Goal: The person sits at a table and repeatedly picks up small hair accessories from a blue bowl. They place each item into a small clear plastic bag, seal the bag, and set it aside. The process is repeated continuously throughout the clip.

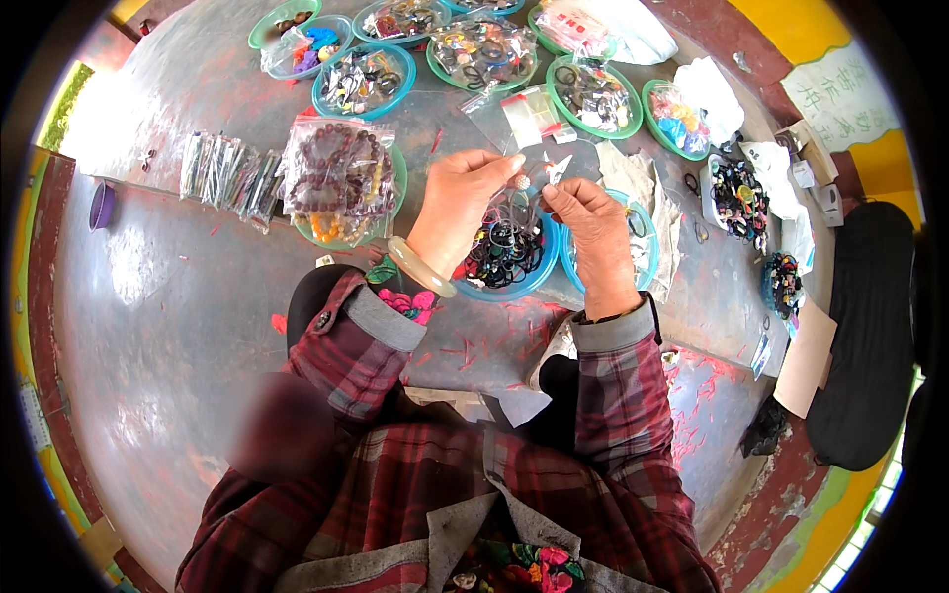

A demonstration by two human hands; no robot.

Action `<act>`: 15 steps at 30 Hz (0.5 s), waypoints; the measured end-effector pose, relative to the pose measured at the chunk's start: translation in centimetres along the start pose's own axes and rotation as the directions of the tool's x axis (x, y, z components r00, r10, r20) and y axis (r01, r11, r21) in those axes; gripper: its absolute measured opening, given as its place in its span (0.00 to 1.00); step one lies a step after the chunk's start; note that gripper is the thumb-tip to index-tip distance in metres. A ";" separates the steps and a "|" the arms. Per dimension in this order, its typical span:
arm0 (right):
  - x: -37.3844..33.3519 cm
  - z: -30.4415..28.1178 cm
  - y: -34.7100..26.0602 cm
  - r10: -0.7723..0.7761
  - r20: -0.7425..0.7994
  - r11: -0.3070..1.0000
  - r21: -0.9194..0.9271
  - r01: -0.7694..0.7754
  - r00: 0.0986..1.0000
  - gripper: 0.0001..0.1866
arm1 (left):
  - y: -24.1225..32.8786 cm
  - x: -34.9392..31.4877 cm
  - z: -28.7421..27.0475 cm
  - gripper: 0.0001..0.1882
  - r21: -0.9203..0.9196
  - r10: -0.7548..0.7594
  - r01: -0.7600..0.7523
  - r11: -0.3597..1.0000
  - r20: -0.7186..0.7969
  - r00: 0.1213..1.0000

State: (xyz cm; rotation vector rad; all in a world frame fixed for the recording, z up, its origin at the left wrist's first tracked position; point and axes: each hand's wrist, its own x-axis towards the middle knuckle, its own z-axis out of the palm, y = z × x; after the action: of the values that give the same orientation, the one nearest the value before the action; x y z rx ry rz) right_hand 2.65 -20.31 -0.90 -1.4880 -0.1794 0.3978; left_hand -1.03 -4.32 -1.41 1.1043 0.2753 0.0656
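My left hand [457, 203], with a pale bangle [419, 267] at its wrist, pinches a small pale round bead [520, 182] between thumb and fingertips. Facing it, my right hand [596, 237] is closed in a pinch; a small white pointed piece [558, 166] shows just above its fingertips, and what it grips is too small to tell. Thin greyish loops [508, 213] hang below the fingers. Beneath the hands, a blue basket [506, 295] contains black hair ties [502, 259] with coloured bits. A second blue basket [653, 259] is partly hidden behind my right hand.
Bagged beaded bracelets [341, 168] fill a green basket on the left, beside packets of thin sticks [229, 178]. Several baskets of bagged trinkets [362, 81] line the far side. A white tray of hair ties [737, 198] and a long black cushion [865, 336] are on the right.
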 end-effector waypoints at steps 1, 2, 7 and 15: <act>0.0 0.0 0.2 -0.006 0.004 1.000 0.016 0.006 1.000 0.05 | 0.0 0.0 0.1 0.11 0.010 0.001 -0.001 1.000 0.009 1.000; 0.0 0.0 0.3 -0.010 -0.005 0.999 0.030 0.010 1.000 0.05 | 0.0 0.0 0.0 0.11 0.005 -0.007 0.007 1.000 0.030 1.000; 0.0 -0.1 -0.3 -0.042 0.072 0.997 0.074 0.037 0.997 0.06 | 0.2 -0.1 -0.1 0.12 -0.126 -0.054 0.069 0.990 0.114 0.992; 0.2 -0.7 0.1 -0.008 0.138 1.000 0.028 0.004 0.990 0.06 | 0.2 0.2 -0.6 0.13 -0.222 -0.148 0.196 0.955 0.214 0.965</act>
State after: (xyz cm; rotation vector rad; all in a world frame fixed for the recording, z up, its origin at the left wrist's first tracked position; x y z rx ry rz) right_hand 3.10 -20.89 -1.04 -1.4330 -0.2876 0.4971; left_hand -0.96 -3.65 -1.59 0.8334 0.1808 -0.1623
